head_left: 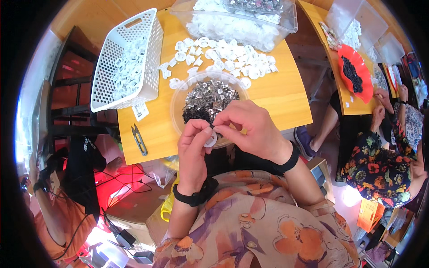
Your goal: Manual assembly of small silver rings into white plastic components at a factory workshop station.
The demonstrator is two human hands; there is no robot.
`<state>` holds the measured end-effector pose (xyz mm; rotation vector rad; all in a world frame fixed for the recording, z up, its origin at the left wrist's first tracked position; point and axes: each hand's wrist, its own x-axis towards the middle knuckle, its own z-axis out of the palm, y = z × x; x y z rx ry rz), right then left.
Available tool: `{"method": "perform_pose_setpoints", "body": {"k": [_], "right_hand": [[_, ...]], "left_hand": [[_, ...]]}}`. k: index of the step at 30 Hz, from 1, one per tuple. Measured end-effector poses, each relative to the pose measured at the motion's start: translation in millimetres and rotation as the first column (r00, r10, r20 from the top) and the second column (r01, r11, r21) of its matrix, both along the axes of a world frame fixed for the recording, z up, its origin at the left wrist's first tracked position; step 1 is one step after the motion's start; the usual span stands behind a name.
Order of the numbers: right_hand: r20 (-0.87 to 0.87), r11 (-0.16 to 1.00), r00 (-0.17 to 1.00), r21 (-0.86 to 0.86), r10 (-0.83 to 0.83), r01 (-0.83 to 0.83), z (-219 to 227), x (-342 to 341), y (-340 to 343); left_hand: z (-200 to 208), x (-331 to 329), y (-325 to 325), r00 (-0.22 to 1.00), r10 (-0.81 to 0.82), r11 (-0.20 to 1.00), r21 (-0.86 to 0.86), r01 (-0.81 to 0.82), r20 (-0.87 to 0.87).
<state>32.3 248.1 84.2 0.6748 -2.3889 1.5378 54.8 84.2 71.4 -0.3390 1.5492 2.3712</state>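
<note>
Between the thumb and fingers of my left hand (pixel 193 145) is a round white plastic piece (pixel 211 140). My right hand (pixel 252 129) meets it from the right, thumb and forefinger pinched together; a tiny dark bit shows at the fingertips, too small to name. Both hands are over the near edge of a round clear plastic bowl (pixel 174 109). Inside it lie shiny metal clips (pixel 212 94) and, toward the near left, a heap of small black parts (pixel 194 115). Loose white plastic pieces (pixel 241 58) are scattered on the table just beyond the bowl.
A white perforated basket (pixel 156 58) of white pieces stands at the left. Thread snips (pixel 140 140) lie by the wooden table's (pixel 286 98) left front corner. A clear bin (pixel 286 24) stands at the back. On a table to the right is a red dish (pixel 368 76), near other people's hands.
</note>
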Motion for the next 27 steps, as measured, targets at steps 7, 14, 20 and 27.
{"method": "perform_pose_setpoints", "body": {"k": [7, 14, 20, 27], "right_hand": [[-0.254, 0.972, 0.965, 0.234, 0.061, 0.0, 2.0, -2.8, 2.9], [-0.418, 0.887, 0.894, 0.459, 0.163, 0.053, 16.2, -3.9, 1.9], [-0.245, 0.972, 0.969, 0.229, 0.015, 0.043, 1.9, -4.4, 0.3], [0.218, 0.979, 0.97, -0.148, -0.107, 0.141, 0.9, 13.6, -16.5]], "left_hand": [[-0.4, -1.5, -6.0, 0.999, -0.049, 0.998, -0.033, 0.048, -0.017], [3.5, -2.0, -8.3, 0.994, -0.089, 0.988, -0.132, 0.08, -0.066], [2.1, -4.7, -2.4, 1.0, -0.024, 0.993, 0.114, 0.021, 0.021], [-9.7, -6.5, -14.3, 0.986, -0.152, 0.931, 0.324, 0.167, -0.071]]}}
